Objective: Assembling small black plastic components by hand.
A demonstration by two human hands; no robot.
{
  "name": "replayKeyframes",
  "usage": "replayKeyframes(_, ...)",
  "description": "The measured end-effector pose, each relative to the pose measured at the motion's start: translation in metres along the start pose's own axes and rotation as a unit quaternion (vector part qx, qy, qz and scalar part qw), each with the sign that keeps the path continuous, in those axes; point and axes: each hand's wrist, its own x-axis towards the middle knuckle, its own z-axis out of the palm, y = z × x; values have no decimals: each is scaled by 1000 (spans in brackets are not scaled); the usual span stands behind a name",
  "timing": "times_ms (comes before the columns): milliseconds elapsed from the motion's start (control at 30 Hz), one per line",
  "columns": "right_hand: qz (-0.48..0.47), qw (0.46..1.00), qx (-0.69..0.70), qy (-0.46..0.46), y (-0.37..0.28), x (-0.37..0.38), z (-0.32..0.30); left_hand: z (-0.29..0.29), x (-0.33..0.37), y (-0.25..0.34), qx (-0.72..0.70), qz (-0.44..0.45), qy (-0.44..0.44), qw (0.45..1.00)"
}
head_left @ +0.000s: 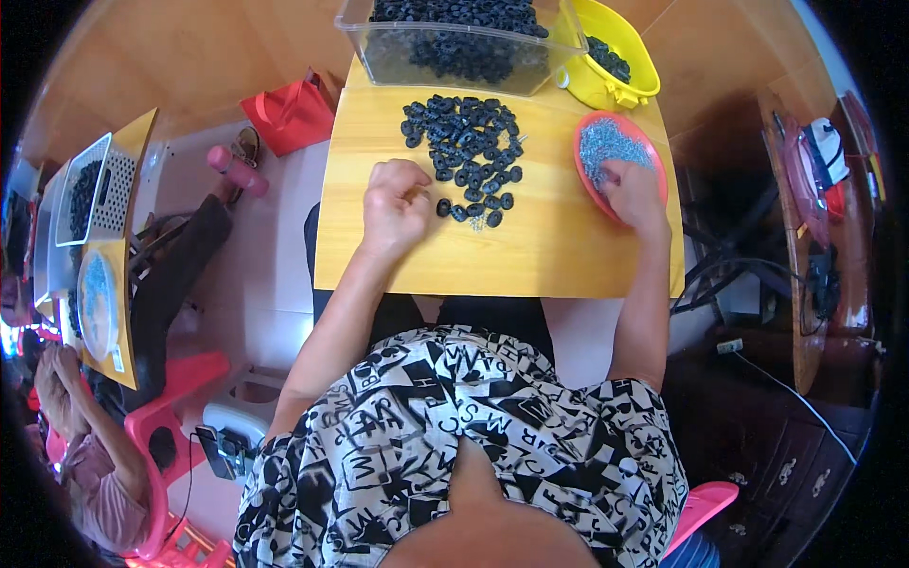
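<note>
Down on the yellow wooden surface (530, 251), the left hand (396, 204) rests as a loose fist beside a pile of small black rings (466, 142), its fingers curled in and pressed together; whether they pinch anything I cannot tell. A few stray rings lie just right of that hand, near some tiny metal bits (479, 223). The right hand (632, 194) reaches into a shallow red dish (585, 128) heaped with small silvery metal pieces (606, 144), its fingers dipped down among them, so their exact hold is hidden. The dish sits at the right edge of the surface, well apart from the left hand.

Behind the pile stands a clear plastic box (454, 47) filled with more black rings, and next to it a yellow tub (615, 66) holds a few too. Off to the left, another person (85, 454) sits on a red plastic chair (161, 426) by a second yellow table (118, 256). A red bag (292, 115) lies on the floor.
</note>
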Motion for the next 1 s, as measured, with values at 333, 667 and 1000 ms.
replayKeyframes(333,41,995,74,50,7,-9,19,-1,0,21,104,58,-202,972)
replayKeyframes(667,31,996,46,72,15,-1,31,6,-3,2,46,-26,-129,990)
replayKeyframes(1000,150,974,121,117,13,-4,21,5,-6,-4,-148,-112,-43,982)
